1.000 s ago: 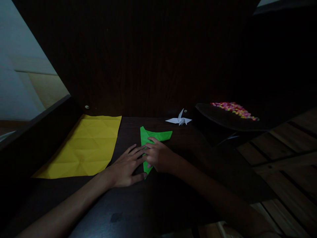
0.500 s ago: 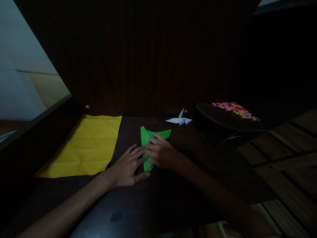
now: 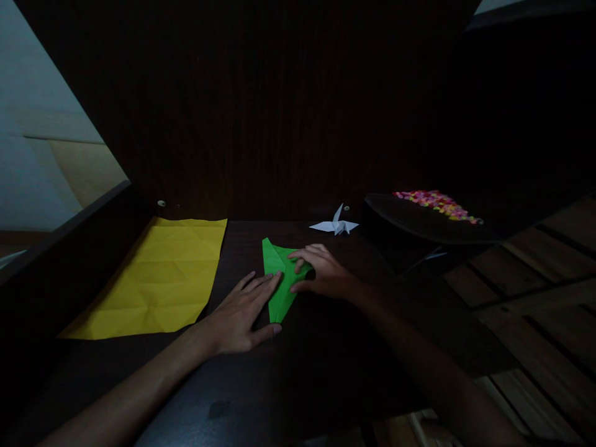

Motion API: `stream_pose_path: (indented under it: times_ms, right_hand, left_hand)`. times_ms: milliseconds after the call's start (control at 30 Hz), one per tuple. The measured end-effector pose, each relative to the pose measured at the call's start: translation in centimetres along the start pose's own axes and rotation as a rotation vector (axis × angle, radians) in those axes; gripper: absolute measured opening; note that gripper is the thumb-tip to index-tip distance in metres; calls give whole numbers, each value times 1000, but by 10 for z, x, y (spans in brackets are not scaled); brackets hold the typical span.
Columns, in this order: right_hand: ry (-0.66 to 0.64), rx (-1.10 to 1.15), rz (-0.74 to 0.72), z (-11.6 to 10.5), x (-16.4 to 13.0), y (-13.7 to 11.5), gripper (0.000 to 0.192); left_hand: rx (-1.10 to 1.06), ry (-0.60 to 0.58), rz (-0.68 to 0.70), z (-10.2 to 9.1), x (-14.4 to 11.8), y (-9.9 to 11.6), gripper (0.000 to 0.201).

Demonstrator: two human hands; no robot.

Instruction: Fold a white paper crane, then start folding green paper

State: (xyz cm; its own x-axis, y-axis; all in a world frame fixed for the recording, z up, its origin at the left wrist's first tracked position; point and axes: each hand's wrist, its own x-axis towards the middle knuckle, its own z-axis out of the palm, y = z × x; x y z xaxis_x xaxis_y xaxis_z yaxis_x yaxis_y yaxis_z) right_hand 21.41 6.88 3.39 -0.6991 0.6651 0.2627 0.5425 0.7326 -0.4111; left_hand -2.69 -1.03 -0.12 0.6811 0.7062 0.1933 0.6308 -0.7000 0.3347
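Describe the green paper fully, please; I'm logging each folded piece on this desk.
The green paper is a bright sheet folded into a long narrow wedge, its point toward the person. It lies flat on the dark table, right of the yellow sheet. The left hand rests flat along its left edge; the right hand presses its upper right part. Creases show near the top.

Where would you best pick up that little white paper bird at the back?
Probably from above, pinching the white paper crane at its raised middle body. Its wings spread flat near the dark table, offering little to grip, while the centre stands up. Fine detail is too dim to tell.
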Motion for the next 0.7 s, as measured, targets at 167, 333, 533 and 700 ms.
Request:
stream_pose_path:
  times_ms: [167,333,533,700]
  right_hand:
    - [-219,235,-30,-14,2,15,27]
    - [-369,243,-48,-28,9,25,25]
    - [-543,230,-30,-36,14,35,29]
    - [-583,176,-25,-45,16,44,26]
  left_hand:
    - [6,-27,4,-2,1,2,85]
    - [52,-60,24,0,0,-1,70]
    - [96,-90,44,2,-2,-3,64]
    - [89,-122,46,-2,-1,-2,64]
